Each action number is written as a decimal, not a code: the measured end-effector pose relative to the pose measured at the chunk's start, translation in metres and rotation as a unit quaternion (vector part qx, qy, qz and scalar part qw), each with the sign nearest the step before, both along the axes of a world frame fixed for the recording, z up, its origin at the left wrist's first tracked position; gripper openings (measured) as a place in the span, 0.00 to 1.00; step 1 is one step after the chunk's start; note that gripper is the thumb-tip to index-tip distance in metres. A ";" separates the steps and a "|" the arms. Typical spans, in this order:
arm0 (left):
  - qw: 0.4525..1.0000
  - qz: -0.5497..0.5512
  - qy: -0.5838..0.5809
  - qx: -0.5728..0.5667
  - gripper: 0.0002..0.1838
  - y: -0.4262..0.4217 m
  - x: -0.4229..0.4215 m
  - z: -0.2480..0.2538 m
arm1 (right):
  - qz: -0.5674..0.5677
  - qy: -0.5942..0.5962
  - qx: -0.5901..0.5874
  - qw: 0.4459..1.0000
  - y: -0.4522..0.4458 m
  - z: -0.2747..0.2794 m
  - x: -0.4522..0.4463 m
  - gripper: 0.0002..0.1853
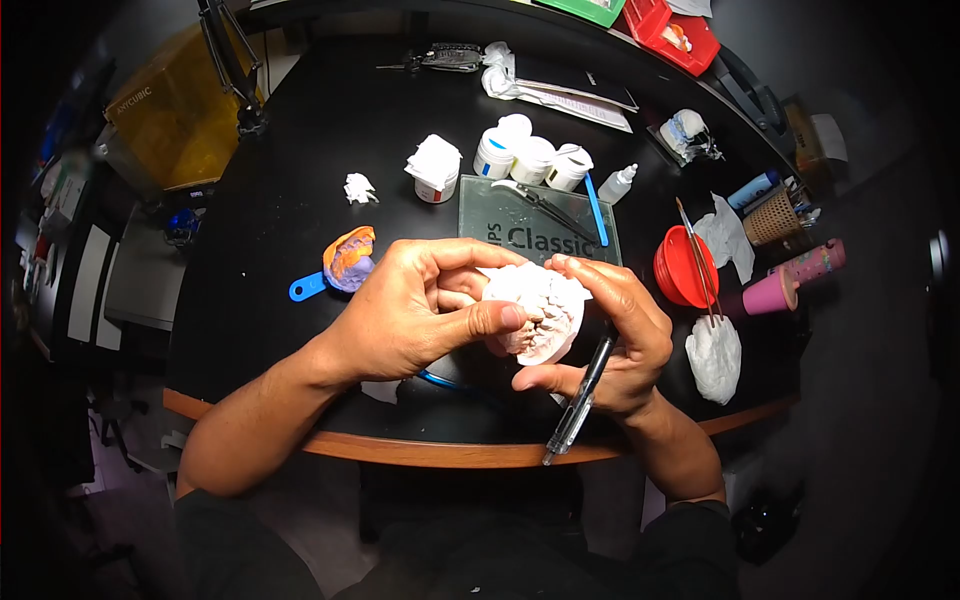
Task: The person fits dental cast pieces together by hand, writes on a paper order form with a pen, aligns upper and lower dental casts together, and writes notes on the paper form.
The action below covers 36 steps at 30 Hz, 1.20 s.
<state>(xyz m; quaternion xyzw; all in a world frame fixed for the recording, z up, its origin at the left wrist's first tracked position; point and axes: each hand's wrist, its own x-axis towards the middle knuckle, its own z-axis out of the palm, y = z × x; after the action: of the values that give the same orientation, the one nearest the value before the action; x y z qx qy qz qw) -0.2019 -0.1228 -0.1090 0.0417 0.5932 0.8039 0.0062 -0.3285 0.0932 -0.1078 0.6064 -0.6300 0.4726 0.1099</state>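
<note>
Between my hands, above the front part of the table, is a whitish plaster dental cast [558, 312] with its rough tooth side facing up. My left hand [395, 305] grips it from the left, thumb lying across the teeth and fingers behind. On the other side my right hand [635, 345] steadies the edge with its fingertips. A clear-barrelled black pen [574, 418] is also tucked in that hand, slanting down toward the table edge. Behind the cast lies a glass slab [480, 215] marked "Classic", bearing a dark-handled tool [540, 205] and a blue stick [599, 215].
White jars [495, 155] and a dropper bottle [620, 185] stand behind the slab. At left lies a blue impression tray [308, 288] with orange and purple material. A red bowl [680, 272], brush [690, 225] and white cotton wad [714, 365] are at right.
</note>
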 end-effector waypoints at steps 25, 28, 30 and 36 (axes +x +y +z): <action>0.995 0.010 0.061 -0.075 0.35 -0.003 0.001 -0.006 | -0.003 0.034 -0.018 0.999 0.001 -0.004 0.002 0.49; 0.992 0.013 0.081 -0.096 0.36 -0.003 0.000 -0.006 | -0.003 0.033 -0.039 0.999 -0.002 -0.007 0.004 0.44; 0.990 0.015 0.091 -0.103 0.36 -0.003 0.000 -0.005 | 0.002 0.019 -0.069 0.997 -0.005 -0.007 0.005 0.37; 0.988 0.018 0.107 -0.111 0.37 -0.003 0.000 -0.004 | -0.002 0.031 -0.073 0.997 -0.004 -0.007 0.007 0.34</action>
<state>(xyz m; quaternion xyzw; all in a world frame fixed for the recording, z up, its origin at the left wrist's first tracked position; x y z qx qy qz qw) -0.2015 -0.1255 -0.1130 0.1155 0.6769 0.7238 -0.0674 -0.3211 0.0891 -0.1149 0.6092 -0.5916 0.4985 0.1744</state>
